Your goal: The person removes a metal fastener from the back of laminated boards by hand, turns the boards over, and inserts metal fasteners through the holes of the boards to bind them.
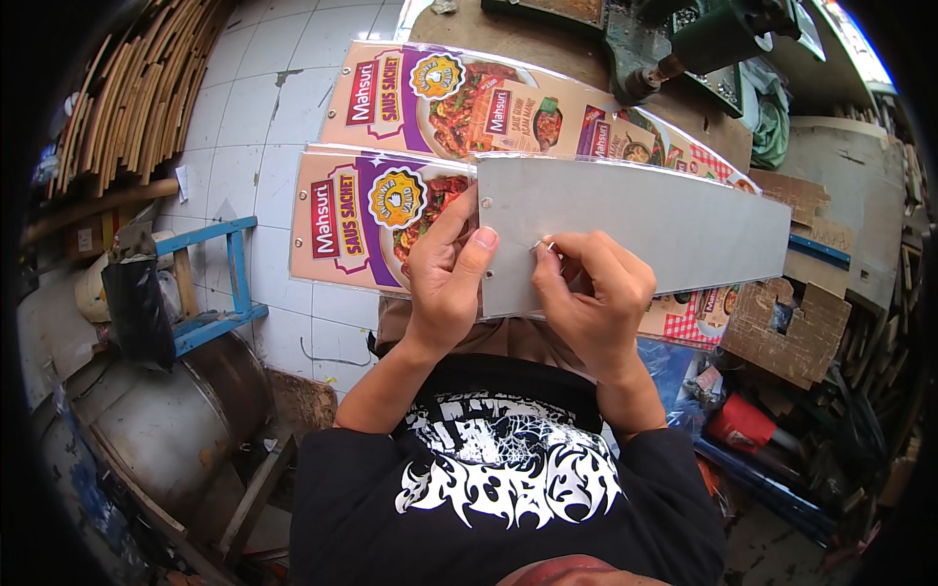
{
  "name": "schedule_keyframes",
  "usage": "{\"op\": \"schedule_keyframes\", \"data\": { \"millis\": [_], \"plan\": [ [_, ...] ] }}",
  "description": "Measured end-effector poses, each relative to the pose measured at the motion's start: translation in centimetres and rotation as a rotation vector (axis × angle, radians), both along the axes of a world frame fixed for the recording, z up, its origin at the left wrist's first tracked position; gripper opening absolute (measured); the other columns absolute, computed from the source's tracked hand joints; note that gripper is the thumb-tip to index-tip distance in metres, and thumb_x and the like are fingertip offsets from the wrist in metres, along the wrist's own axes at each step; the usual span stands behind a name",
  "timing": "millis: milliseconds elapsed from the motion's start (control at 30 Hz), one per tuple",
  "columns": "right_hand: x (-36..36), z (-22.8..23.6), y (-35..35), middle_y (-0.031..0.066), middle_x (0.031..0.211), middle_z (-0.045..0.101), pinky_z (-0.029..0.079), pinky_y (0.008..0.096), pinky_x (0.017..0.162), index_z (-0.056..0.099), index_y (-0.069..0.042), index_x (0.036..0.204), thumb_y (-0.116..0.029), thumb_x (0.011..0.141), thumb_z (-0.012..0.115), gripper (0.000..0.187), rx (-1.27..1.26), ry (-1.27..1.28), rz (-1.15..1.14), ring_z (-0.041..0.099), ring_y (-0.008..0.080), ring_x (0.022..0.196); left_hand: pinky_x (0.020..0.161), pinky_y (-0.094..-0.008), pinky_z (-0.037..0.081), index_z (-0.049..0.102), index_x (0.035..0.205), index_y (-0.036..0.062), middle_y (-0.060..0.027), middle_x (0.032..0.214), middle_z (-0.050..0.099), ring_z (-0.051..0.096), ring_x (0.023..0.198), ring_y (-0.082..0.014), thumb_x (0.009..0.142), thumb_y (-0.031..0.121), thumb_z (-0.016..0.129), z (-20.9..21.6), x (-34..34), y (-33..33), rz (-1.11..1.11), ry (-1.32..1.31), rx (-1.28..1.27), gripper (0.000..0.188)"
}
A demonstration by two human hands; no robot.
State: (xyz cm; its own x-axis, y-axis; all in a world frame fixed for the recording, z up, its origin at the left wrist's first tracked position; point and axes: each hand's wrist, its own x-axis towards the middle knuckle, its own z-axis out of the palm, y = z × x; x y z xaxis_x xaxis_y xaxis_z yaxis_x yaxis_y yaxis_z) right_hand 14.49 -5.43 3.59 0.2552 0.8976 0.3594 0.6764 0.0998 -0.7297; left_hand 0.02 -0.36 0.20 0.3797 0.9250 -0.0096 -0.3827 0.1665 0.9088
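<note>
A plain grey panel [674, 220], narrowing toward its right end, lies face up before me over printed food-advert boards. My left hand [447, 278] grips its left edge, thumb on top, near small holes along that edge. Above the panel's left half, my right hand [598, 293] pinches a small shiny metal piece [543, 244] between thumb and fingertips; its exact kind is too small to tell. Under the panel, a peach and purple printed board [337, 220] sticks out to the left. Another printed board [391, 107] lies just beyond, with eyelet holes at its left end.
A green machine [650, 49] stands on the workbench [469, 29] beyond the boards. Wooden strips [147, 88] are stacked at the far left, near a blue frame [239, 269] and a metal drum [186, 410]. Cardboard pieces [791, 327] and a red object [740, 422] are at right.
</note>
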Motion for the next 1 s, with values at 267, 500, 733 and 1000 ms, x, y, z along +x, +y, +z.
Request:
{"op": "schedule_keyframes", "data": {
  "millis": [267,500,733,1000],
  "plan": [
    [0.5,-0.1,-0.9,0.0044,0.061,0.060,0.041,0.0281,0.045,0.065,-0.005,0.076,0.002,0.072,0.072,0.010,-0.009,0.038,-0.075,0.055,0.0161,0.046,0.098,-0.0287,0.044,0.040,0.141,-0.0108,-0.0163,0.129,0.057,0.057,0.113,-0.0162,0.099,0.007,0.047,-0.1,0.1,0.1,0.000,0.001,0.041,0.046],
    [1.1,0.1,-1.9,0.0050,0.062,0.060,0.042,0.0258,0.046,0.065,-0.003,0.076,0.004,0.074,0.071,0.009,-0.046,0.043,-0.107,0.056,0.0140,0.048,0.100,-0.0293,0.042,0.041,0.140,-0.0117,-0.0168,0.131,0.057,0.056,0.116,-0.0169,0.098,0.008,0.047,-0.1,0.2,-0.1,0.017,0.003,0.039,0.046],
    [1.7,0.1,-2.7,0.0043,0.063,0.061,0.042,0.0236,0.045,0.066,-0.001,0.077,0.004,0.075,0.072,0.009,-0.070,0.055,-0.133,0.055,0.0103,0.049,0.102,-0.0300,0.041,0.041,0.139,-0.0123,-0.0169,0.131,0.056,0.055,0.117,-0.0175,0.098,0.007,0.047,-0.1,0.2,0.0,0.022,0.036,0.068,0.046],
    [2.5,-0.4,-3.8,0.0038,0.062,0.061,0.041,0.0218,0.045,0.066,0.000,0.078,0.004,0.075,0.072,0.008,-0.074,0.042,-0.181,0.054,0.0078,0.048,0.103,-0.0305,0.040,0.041,0.139,-0.0126,-0.0179,0.133,0.056,0.054,0.119,-0.0182,0.098,0.007,0.046,-0.2,0.1,0.1,0.006,0.021,0.070,0.046]
  ]
}}
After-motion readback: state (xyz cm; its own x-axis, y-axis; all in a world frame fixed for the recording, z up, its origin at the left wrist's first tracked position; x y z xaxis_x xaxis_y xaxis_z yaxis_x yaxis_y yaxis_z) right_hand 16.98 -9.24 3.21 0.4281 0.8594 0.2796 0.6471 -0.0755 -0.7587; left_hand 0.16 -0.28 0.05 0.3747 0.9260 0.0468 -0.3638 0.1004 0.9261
